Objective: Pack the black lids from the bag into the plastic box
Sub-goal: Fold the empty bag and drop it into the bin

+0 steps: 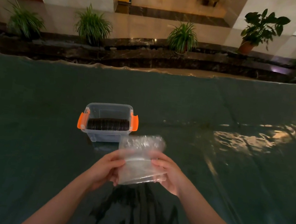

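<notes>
Head view. A clear rectangular plastic box with orange side latches (108, 120) stands open on the dark green covered surface (25, 152); it serves as the landmark. Inside it, a row of round black lids (108, 124) stands on edge, running from one latch side to the other along the box's near wall. The far half of the box looks unfilled.

Just near of the box and a little to its right, both hands hold up a small transparent plastic bag (141, 159). The left hand (106, 169) pinches the bag's left edge, thumb on the near face. The right hand (168, 172) pinches the right edge, fingers curled over the top fold. Both grips are closed on the bag. The bag's upper end is blurred and almost overlaps the box's near right corner; whether it touches cannot be told.

No lids are visible in the bag; it looks empty or nearly so, though the crinkled film may hide something. Judged: packing is at or near its end.

Handling, judged: the bag is thin, limp, slick and very light, best held at its edges or mouth. The lids look rigid, light and thin; on edge they may topple, so taking them by the rim in small stacks would suit.

Potted green plants (92, 25) line a ledge well beyond the box.
</notes>
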A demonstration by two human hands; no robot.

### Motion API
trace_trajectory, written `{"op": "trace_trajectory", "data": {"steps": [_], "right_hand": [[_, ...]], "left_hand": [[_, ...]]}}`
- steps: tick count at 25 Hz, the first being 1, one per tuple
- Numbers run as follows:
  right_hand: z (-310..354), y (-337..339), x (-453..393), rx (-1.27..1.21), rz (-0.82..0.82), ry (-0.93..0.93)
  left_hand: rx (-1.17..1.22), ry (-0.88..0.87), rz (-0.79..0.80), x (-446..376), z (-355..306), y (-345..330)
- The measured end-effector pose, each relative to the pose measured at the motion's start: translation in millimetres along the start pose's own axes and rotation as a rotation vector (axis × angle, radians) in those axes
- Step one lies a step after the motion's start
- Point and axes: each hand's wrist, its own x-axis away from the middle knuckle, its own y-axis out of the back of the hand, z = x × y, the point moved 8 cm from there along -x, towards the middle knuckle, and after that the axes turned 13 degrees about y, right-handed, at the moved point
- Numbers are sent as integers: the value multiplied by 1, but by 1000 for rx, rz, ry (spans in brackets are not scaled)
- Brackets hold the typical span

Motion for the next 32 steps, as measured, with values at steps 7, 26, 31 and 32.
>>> {"op": "trace_trajectory", "data": {"steps": [7,26,31,32], "right_hand": [[-11,28,14,-12,-153,-87],[-59,159,179,-60,-724,40],[-109,197,248,157,-1121,-83],[-122,199,259,154,-1174,-105]], "left_hand": [[151,63,196,0,11,-38],[-771,-387,2,-76,94,-222],[-1635,-616,114,-104,172,-229],[-1789,-626,167,-107,187,-226]]}}
